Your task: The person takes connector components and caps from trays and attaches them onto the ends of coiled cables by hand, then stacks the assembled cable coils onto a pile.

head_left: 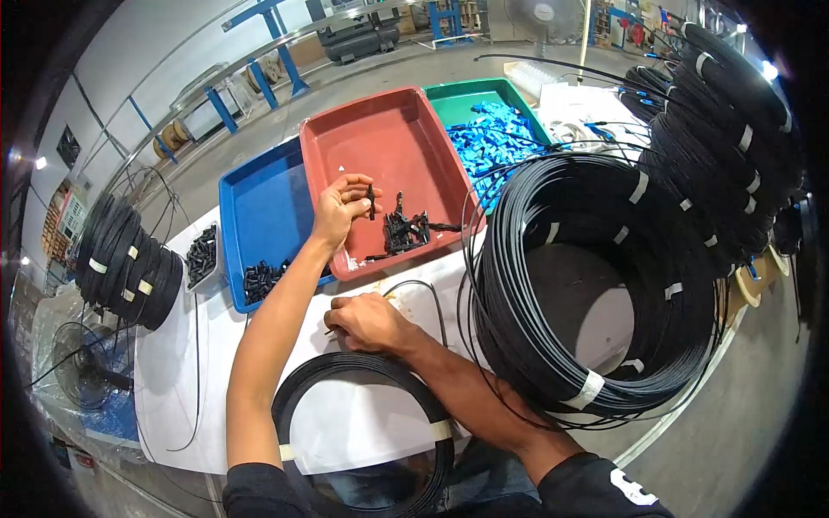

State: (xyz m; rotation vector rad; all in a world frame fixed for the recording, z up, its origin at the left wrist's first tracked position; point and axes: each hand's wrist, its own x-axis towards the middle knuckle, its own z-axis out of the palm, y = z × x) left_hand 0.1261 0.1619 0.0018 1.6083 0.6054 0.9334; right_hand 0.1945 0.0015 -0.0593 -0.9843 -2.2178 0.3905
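Note:
Over the red tray, my left hand pinches a small black connector part upright between thumb and fingers. Beneath it in the tray lies a pile of similar black parts. My right hand is closed just in front of the tray, low over the white table, gripping a thin black cable that arcs out beside it; a short end pokes out at its left. A taped coil of black cable lies nearest me, below my right wrist.
At the left stand a blue tray with black parts, a white bin and stacked cable coils. A green tray of blue connectors sits far right. Large black coils crowd the right side.

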